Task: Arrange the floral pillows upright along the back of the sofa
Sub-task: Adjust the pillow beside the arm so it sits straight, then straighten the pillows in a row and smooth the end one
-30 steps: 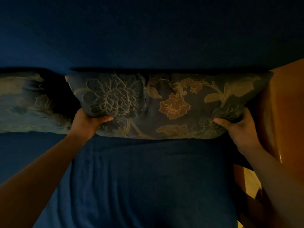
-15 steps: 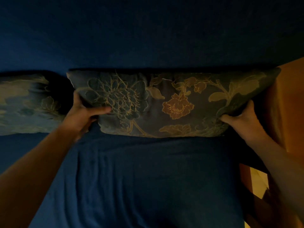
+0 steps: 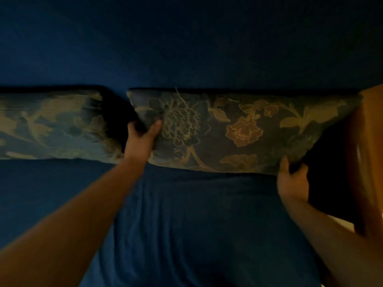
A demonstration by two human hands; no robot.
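A dark floral pillow [image 3: 238, 131] with gold and orange blooms stands upright against the blue sofa back [image 3: 186, 48]. My left hand [image 3: 143, 137] grips its left edge, thumb on the front face. My right hand [image 3: 292, 179] holds its lower right corner from below. A second floral pillow [image 3: 51, 125] stands upright to the left, with a dark gap between the two. The scene is dim.
The blue sofa seat [image 3: 196, 224] spreads below the pillows. A wooden armrest [image 3: 369, 152] rises at the right, touching the pillow's right end. A pale strip of floor [image 3: 342, 223] shows beside it.
The view has shifted so both pillows appear further right. My left hand rose along the pillow's left edge; my right hand dropped to the lower right corner.
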